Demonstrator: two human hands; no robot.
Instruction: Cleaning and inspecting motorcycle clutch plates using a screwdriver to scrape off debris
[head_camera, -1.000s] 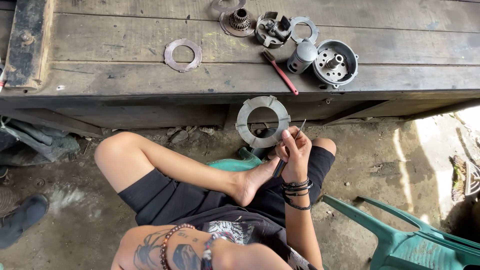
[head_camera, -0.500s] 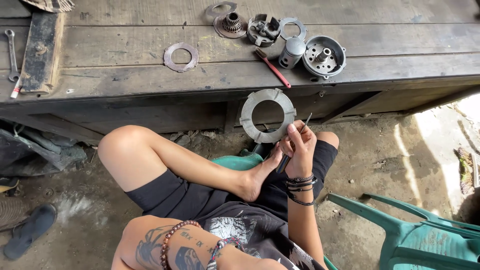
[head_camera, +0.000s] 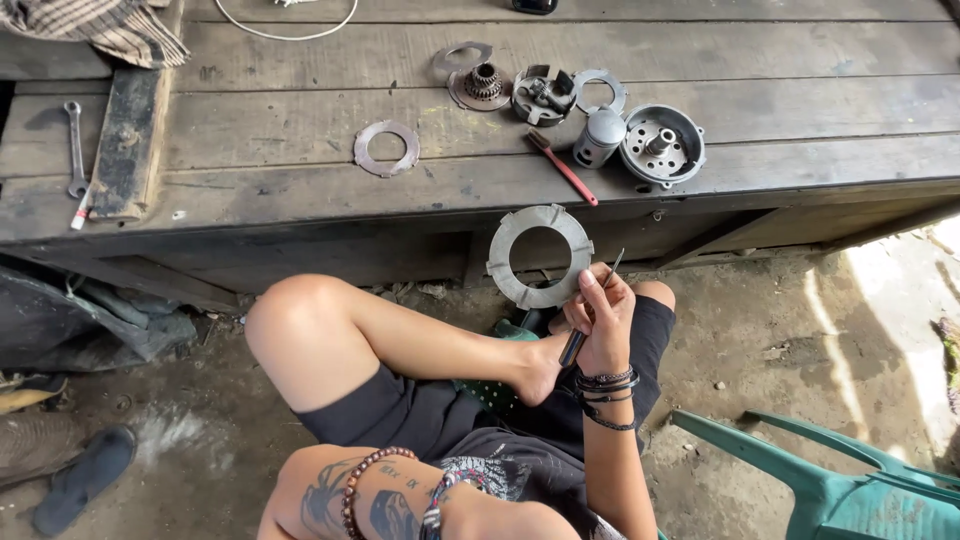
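Note:
My right hand is raised in front of the bench edge. Its fingers pinch the lower right rim of a grey notched ring plate. The same hand grips a thin tool with a dark handle, its metal tip pointing up beside the ring. Dark bracelets circle that wrist. My left hand, tattooed and with bead bracelets at the wrist, lies at the bottom edge near my thigh; its fingers are hidden. My bare leg is folded across my lap.
On the wooden bench lie a flat ring, a small gear on a disc, a round metal housing, a red-handled brush and a spanner. A green plastic chair stands at lower right, a sandal at lower left.
The view has tipped down and back, so more of the bench top shows. My right hand still holds the ring plate and tool, raised slightly toward the bench edge.

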